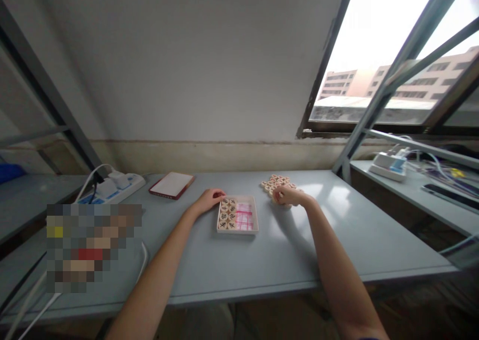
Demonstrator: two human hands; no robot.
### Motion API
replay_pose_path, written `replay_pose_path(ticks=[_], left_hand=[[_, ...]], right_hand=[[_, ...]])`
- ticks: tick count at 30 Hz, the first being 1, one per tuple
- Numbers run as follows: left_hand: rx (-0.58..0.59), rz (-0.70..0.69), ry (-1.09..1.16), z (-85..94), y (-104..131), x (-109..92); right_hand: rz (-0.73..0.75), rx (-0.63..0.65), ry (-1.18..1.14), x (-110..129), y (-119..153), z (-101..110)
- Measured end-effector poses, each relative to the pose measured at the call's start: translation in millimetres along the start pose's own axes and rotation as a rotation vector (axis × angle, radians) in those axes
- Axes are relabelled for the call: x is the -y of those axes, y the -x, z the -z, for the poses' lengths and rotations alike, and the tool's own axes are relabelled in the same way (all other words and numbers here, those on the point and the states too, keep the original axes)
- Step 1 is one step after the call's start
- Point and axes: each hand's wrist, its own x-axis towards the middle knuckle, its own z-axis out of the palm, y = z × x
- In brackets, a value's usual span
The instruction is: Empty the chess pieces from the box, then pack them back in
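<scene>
A shallow white box (256, 227) sits on the grey table, its left half filled with round wooden Chinese chess pieces (228, 214) in two columns. On its right half the bottom shows a pink-lined sheet (244, 216). My left hand (210, 200) rests at the box's far left corner, fingers curled against its edge. To the right, a cluster of loose Chinese chess pieces (277, 181) lies on the table. My right hand (290, 195) is at the near side of this cluster, fingertips pinched together on a piece mostly hidden by the fingers.
A flat lid with a red edge (172, 185) lies at the back left. Beside it is a white power strip (118, 190) with plugs and cables. A blurred-out patch (92, 247) covers the left front. Another power strip (389, 165) stands on the right-hand table, beyond a metal post.
</scene>
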Motion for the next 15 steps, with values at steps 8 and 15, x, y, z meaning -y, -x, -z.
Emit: replay_pose_path(ticks=[8,15], left_hand=[[0.011,0.028,0.059,0.6,1.6,0.1],[0.124,0.001,0.076,1.8,2.5,-4.9]], right_hand=[[0.266,-0.359,0.021,59.8,-21.7,-19.7],[0.45,-0.306,0.194,98.1,-29.4,-54.4]])
